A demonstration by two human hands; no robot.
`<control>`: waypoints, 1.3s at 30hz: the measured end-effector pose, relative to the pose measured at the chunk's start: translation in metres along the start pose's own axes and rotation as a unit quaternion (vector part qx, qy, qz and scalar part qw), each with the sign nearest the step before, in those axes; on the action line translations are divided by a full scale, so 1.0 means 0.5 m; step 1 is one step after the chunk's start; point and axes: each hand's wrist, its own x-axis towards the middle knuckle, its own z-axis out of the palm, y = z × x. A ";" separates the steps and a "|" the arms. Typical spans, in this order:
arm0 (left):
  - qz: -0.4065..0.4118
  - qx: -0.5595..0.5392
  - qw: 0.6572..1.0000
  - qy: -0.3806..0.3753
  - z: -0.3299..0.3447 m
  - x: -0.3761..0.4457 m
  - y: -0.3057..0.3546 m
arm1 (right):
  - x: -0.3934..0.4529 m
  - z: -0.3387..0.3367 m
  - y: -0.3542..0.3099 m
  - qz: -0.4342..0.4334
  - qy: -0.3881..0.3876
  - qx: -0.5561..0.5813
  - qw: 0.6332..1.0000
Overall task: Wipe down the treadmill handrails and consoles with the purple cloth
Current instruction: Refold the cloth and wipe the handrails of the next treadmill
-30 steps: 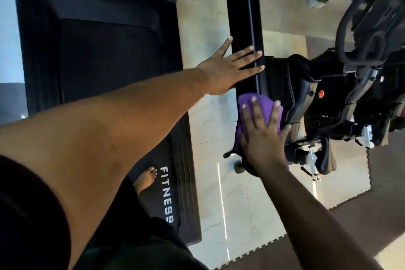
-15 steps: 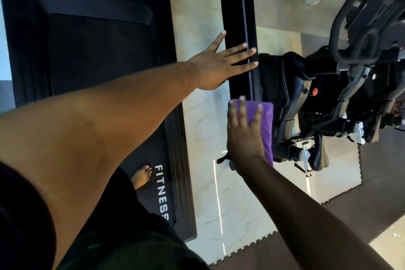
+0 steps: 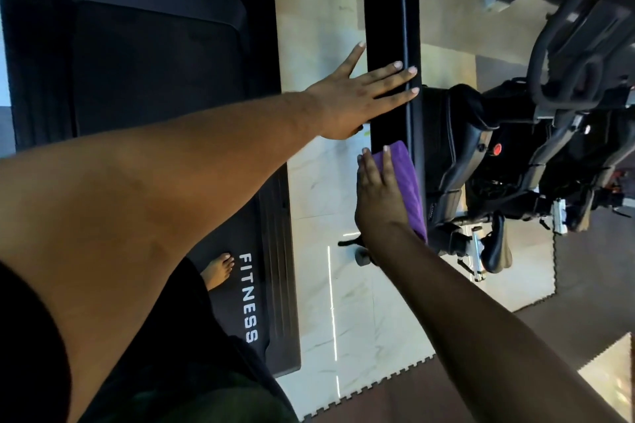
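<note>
My left hand [image 3: 347,98] lies flat on the handrail [image 3: 386,27], fingers spread, the thumb off the rail's inner edge and the fingertips reaching its far edge. It grips nothing. Just nearer me on the same rail, my right hand [image 3: 378,197] presses the cloth [image 3: 407,178] down with an open palm, fingers straight and close together. The cloth is folded into a long purple pad that lies along the rail under the palm, its outer strip showing past the fingers on the side away from my left hand. The 2 hands are near each other but apart, with a short bare stretch of rail between them.

Past the right hand, beyond the rail, stands an exercise bike [image 3: 481,161], dark, with a red knob showing. Below the left forearm runs the treadmill deck [image 3: 268,285], its side strip marked FITNESS, and 1 bare foot [image 3: 218,269] stands on it beside the lettering. Between deck and rail I see the pale tiled floor [image 3: 343,319]; nearer me, under my right forearm, dark interlocking mats [image 3: 395,395] meet the tiles.
</note>
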 end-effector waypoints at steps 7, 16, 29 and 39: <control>-0.014 0.009 1.000 -0.025 -0.038 0.017 -0.062 | -0.144 0.067 0.028 0.118 0.091 0.370 0.917; 0.004 0.046 0.998 -0.048 -0.058 0.039 -0.111 | -0.113 0.059 0.030 0.187 0.155 0.496 0.834; 0.025 0.047 0.998 -0.032 -0.039 0.054 -0.166 | 0.097 -0.060 0.068 -0.013 -0.041 0.025 0.999; 0.051 0.123 0.991 -0.034 -0.082 0.095 -0.231 | 0.049 -0.048 0.199 0.175 0.120 0.544 0.812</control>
